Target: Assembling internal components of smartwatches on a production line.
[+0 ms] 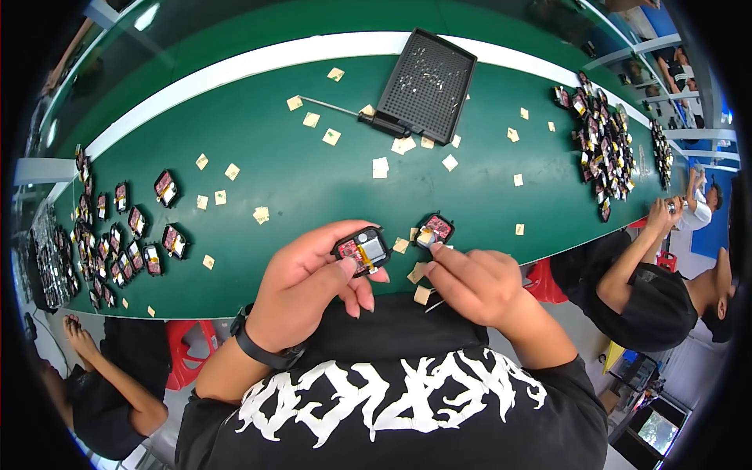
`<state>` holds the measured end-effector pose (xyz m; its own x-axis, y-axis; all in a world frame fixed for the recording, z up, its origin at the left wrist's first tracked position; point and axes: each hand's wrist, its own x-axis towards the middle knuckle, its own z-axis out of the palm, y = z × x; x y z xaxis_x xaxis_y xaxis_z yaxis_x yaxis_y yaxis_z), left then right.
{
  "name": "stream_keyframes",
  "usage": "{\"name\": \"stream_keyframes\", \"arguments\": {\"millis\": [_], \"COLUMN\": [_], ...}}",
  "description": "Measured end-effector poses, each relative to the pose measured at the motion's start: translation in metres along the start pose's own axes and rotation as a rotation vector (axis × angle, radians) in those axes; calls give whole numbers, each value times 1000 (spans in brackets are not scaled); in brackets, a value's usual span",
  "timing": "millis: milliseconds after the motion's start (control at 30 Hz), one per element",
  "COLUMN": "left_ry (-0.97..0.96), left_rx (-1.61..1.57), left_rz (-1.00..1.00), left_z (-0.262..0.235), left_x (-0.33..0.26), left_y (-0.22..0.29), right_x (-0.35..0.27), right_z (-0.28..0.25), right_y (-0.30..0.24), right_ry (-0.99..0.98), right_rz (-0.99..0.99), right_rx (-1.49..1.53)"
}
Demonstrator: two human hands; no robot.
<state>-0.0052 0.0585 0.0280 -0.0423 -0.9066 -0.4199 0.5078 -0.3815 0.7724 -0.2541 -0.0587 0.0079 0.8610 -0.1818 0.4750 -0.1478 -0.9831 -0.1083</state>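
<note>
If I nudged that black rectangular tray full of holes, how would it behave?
The black rectangular perforated tray looks stiff, given its straight raised rim. Being broad and flat, it would probably slide, not tip. The tiny pale pieces on it look loose and might scatter.

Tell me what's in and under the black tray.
Small pale bits lie scattered across the floor of the black tray, too small to identify. The tray covers the green tabletop there, so anything underneath cannot be seen.

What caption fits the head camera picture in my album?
Left hand holds a black gadget, right hand at a second gadget, over a green table dotted with cream squares.
</note>
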Motion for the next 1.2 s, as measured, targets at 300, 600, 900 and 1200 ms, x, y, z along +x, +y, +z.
{"name": "stream_keyframes", "arguments": {"millis": [300, 600, 900, 1200], "left_ry": [22, 54, -6, -53], "left_rx": [45, 64, 295, 433], "left_rz": [-24, 31, 132, 243], "left_z": [7, 5, 5, 3], "left_x": [-7, -17, -23, -24], "left_y": [3, -1, 2, -3], "right_x": [24, 48, 54, 60], "right_z": [-30, -38, -32, -26], "right_y": [-15, -28, -27, -34], "right_ry": [5, -170, -57, -72], "right_rz": [308, 354, 88, -11], "right_rx": [259, 483, 137, 160]}}
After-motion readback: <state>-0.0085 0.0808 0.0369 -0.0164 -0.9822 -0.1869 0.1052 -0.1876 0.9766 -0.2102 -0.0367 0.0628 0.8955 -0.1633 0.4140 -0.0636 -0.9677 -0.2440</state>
